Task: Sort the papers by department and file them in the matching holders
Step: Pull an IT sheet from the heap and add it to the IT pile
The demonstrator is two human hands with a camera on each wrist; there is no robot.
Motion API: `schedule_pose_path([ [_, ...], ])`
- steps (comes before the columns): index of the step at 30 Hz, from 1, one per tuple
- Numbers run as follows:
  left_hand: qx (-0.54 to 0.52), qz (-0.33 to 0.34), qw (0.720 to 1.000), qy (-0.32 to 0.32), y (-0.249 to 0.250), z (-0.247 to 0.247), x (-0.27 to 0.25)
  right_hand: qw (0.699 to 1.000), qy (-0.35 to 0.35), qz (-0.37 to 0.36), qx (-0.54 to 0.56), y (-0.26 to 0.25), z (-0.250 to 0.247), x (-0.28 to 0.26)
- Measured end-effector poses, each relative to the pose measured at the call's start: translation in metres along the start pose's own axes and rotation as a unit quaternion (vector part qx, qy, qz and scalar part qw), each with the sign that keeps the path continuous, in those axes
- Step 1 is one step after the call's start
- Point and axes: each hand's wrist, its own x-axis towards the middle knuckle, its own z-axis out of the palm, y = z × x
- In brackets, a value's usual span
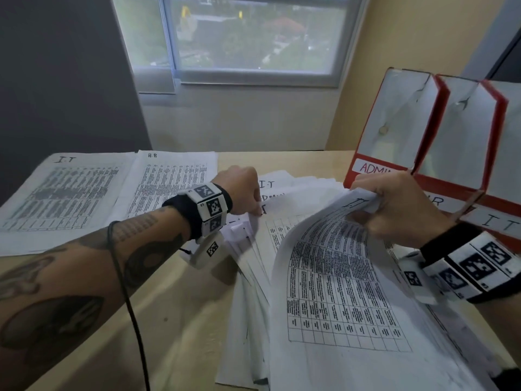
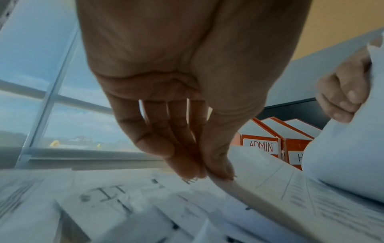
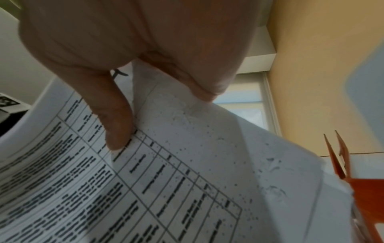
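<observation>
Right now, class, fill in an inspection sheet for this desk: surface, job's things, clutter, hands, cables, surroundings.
Surface: desk, pale wood, partly papered.
Job's things: fanned stack mid-desk; sorted IT pile and HR pile far left; red holders labelled ADMIN, HR, IT on the right.
Clutter: nothing seen.
Hands: left hand pinches a stack sheet's edge; right hand grips a lifted, curled IT sheet.
Cables: black cable draped over the left forearm.
Surroundings: window behind, yellow wall on the right.
</observation>
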Motion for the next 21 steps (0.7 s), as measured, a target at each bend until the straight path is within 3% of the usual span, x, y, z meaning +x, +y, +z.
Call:
schedule_pose_path([
  [10,0.122,0.034,0.989,0.082,0.009,-0.003,-0.007,1.0,-0.003,-0.018,0.023,0.007,0.008,0.007],
  [14,0.07,0.036,0.99,0.116,0.014,-0.012,-0.013,0.999,0.01,-0.038,0.022,0.007,0.008,0.008],
  [18,-0.015,0.141,0.987,0.078,0.03,-0.021,-0.019,1.0,0.017,-0.022,0.007,0.002,0.01,0.011],
  [21,-0.097,0.251,0.962,0.047,0.051,-0.026,-0.026,0.999,0.004,-0.032,0.008,-0.008,0.012,0.017],
])
